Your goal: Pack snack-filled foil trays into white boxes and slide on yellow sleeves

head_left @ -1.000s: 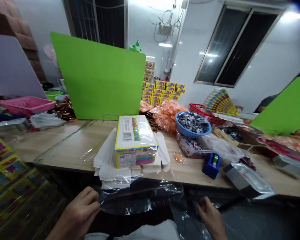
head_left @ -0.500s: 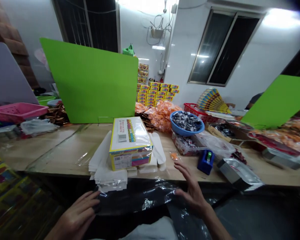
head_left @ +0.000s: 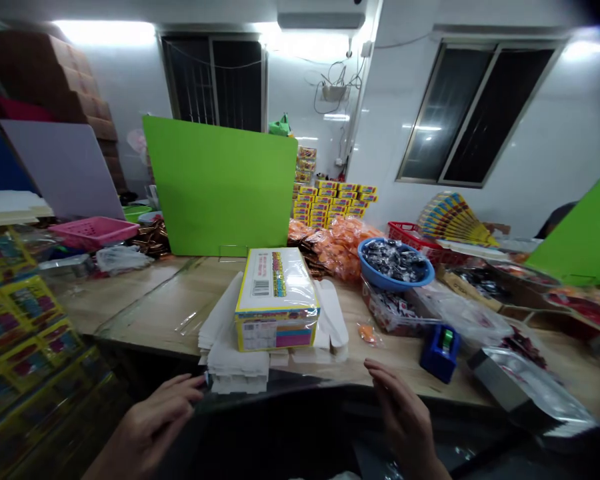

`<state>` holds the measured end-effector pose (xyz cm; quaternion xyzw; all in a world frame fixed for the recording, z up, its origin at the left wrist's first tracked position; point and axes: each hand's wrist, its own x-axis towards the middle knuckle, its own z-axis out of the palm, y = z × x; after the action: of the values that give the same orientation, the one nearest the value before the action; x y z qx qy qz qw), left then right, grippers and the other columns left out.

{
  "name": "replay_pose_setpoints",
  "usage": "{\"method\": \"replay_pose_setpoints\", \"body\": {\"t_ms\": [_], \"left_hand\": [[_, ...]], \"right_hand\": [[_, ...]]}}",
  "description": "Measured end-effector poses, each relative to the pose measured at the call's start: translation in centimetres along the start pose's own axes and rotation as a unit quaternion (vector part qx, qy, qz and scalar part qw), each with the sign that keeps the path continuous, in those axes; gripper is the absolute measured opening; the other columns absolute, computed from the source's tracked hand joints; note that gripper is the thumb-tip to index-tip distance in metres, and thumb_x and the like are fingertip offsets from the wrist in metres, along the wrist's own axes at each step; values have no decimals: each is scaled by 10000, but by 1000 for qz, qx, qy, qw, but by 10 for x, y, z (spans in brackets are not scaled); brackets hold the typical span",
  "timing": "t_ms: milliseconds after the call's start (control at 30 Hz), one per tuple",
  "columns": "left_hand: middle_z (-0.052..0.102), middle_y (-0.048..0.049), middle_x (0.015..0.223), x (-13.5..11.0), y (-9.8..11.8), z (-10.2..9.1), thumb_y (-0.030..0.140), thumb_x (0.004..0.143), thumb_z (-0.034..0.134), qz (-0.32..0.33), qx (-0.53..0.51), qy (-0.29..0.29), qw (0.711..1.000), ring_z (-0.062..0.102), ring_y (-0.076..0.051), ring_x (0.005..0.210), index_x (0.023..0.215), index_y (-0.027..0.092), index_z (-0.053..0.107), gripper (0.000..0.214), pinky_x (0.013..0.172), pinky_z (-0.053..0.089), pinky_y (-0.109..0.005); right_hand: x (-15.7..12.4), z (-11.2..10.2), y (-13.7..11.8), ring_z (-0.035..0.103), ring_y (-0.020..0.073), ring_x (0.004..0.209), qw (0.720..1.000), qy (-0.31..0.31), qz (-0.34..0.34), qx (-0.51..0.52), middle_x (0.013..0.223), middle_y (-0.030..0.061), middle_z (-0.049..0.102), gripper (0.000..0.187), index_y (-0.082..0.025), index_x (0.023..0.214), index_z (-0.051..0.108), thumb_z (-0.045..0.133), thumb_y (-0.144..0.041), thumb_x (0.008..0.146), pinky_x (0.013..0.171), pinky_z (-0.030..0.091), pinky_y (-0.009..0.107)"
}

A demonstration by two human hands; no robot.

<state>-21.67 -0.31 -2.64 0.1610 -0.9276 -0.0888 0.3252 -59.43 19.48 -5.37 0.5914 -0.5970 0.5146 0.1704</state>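
Note:
A yellow printed box [head_left: 277, 300], wrapped in clear film, rests on a stack of flat white cartons [head_left: 233, 357] at the wooden table's front edge. Just below that edge, a clear plastic sheet [head_left: 290, 389] stretches between my hands. My left hand [head_left: 153, 420] is low on the left, with its fingertips pinched on the sheet's left corner beside the cartons. Opposite it, my right hand [head_left: 405, 413] is raised with its fingers stretched out, near the sheet's right end and holding nothing.
A green divider board [head_left: 220, 190] stands behind the box. To the right are orange packets [head_left: 340, 243], a blue bowl [head_left: 370, 265] of dark sweets, a blue tape dispenser [head_left: 439, 352] and a silver foil bag [head_left: 525, 390]. Yellow boxes [head_left: 20, 333] are stacked on the left. A pink basket [head_left: 94, 231] sits further back.
My right hand let go of the sheet, lifted with fingers spread, and now hovers at the table edge. The sheet has been pulled flatter and the view has tilted up slightly.

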Motion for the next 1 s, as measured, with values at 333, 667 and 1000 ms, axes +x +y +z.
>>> {"method": "replay_pose_setpoints", "body": {"t_ms": [333,667,1000], "left_hand": [[734,-13,993,4,4,-24,178,822,560,-19,1,-8,1000,660,-181,1032,868,234,667,129,981,480,-251],[721,-44,965,18,2,-34,198,865,487,-61,-55,-123,989,662,-174,966,802,208,666,190,864,513,-216],[522,-110,1376,79,-31,-37,290,815,543,-102,-251,-140,952,341,-289,1368,505,183,453,340,1081,316,-515]], "right_hand": [[-6,-10,-7,707,226,870,998,-30,58,15,927,37,737,171,-258,984,668,561,-191,868,799,584,316],[5,-26,-12,637,240,1018,985,-130,81,77,983,73,685,97,-237,873,630,535,-219,882,860,530,320],[77,19,-8,427,275,1313,910,-117,220,332,1345,125,545,212,-215,791,499,570,-395,877,1094,315,483]]}}
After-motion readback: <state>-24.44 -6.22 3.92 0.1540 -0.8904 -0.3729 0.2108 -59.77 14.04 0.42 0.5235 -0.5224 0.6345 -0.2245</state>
